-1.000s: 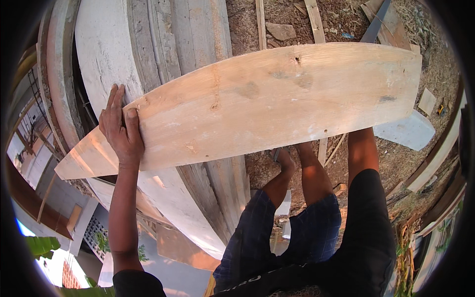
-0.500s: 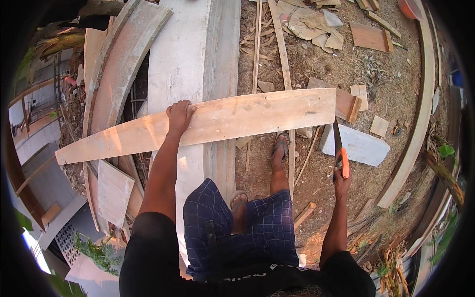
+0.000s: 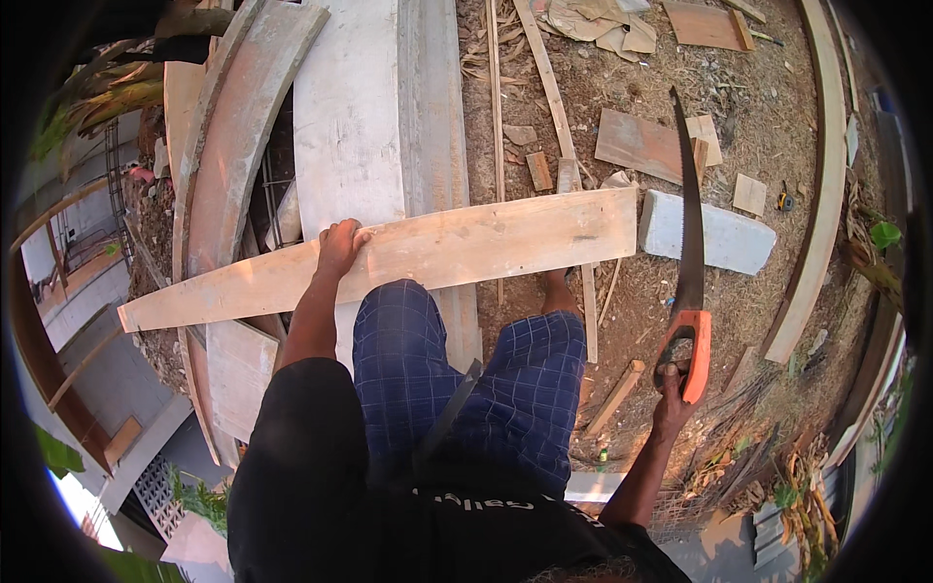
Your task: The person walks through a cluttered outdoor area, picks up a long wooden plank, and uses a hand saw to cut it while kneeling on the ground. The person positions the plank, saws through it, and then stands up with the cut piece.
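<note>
The left hand (image 3: pixel 340 246) has its fingers gripping the long board (image 3: pixel 505 238), over the pale beam (image 3: pixel 350 117). The right hand (image 3: pixel 673 381) seems to grip the saw (image 3: pixel 692 223). Keep the board still, saw clear of legs (image 3: pixel 398 340).

One left hand (image 3: pixel 340 249) and one right hand (image 3: pixel 671 391) (two in all), one orange-handled saw (image 3: pixel 691 228), one long tapering board (image 3: pixel 486 239), one whitish rectangular block (image 3: pixel 708 231) and one small tape measure (image 3: pixel 785 201) are pictured.

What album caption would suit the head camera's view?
Left hand on a tapered wooden plank, right hand gripping an orange-handled handsaw beside the wider end.
</note>
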The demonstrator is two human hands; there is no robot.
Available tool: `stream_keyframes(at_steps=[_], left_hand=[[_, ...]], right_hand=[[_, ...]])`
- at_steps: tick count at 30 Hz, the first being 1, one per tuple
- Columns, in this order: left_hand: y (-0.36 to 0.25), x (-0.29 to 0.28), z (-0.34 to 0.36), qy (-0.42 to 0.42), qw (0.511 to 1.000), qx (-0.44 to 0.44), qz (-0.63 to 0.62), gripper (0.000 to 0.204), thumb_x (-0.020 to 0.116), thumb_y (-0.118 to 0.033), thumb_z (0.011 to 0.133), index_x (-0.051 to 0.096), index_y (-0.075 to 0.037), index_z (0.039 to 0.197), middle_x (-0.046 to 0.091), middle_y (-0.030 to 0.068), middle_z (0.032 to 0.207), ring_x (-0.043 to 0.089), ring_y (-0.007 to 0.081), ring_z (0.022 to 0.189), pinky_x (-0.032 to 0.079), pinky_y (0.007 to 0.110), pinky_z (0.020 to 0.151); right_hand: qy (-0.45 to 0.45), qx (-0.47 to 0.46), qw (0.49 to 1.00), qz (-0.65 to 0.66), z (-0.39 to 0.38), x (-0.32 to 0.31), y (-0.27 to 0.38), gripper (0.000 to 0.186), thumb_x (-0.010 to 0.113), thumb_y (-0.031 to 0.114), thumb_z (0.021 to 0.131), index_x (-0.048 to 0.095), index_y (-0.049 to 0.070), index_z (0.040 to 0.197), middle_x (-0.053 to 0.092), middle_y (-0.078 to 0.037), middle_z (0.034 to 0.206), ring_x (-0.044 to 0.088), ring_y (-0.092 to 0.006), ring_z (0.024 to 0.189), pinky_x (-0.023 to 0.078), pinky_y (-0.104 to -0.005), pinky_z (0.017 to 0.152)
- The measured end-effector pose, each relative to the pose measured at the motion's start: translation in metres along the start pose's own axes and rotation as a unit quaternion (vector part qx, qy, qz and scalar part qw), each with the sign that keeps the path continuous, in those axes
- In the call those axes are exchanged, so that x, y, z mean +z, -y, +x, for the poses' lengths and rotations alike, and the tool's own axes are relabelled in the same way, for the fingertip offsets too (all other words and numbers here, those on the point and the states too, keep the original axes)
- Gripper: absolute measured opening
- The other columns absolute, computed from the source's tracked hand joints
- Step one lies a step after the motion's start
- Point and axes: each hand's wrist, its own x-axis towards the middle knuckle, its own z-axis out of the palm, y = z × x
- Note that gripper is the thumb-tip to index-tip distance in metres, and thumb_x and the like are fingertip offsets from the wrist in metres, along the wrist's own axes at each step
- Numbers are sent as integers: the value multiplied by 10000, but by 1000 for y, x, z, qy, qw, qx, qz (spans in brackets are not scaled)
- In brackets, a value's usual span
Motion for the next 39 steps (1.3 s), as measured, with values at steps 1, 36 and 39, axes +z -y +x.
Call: stream_keyframes(at_steps=[1, 36, 39], left_hand=[[15, 6, -10, 1, 1000, -13, 9, 397, 650, -410, 924, 641, -76, 1138, 663, 128, 1081, 573, 327, 1083, 361, 462, 1004], [35, 32, 14, 86, 996, -16, -23, 979, 605, -677, 859, 96, -313, 1612, -5, 117, 1684, 17, 276, 1554, 55, 591, 1214], [36, 37, 14, 85, 996, -7, -26, 992, 609, -686, 850, 93, -315, 1612, -5, 122, 1684, 11, 278, 1555, 46, 596, 1211]], right_hand=[[25, 38, 999, 26, -23, 12, 10, 360, 805, 248, 845, 613, 13, 1039, 576, -17, 855, 537, -110, 731, 441, -271, 670], [168, 101, 970, -142, -291, 203, 138, 293, 729, 199, 878, 666, -44, 1030, 642, -85, 783, 594, -153, 716, 495, -319, 689], [187, 115, 967, -128, -213, 281, 105, 247, 712, 206, 895, 632, -27, 908, 590, -67, 705, 531, -147, 655, 457, -346, 623]])
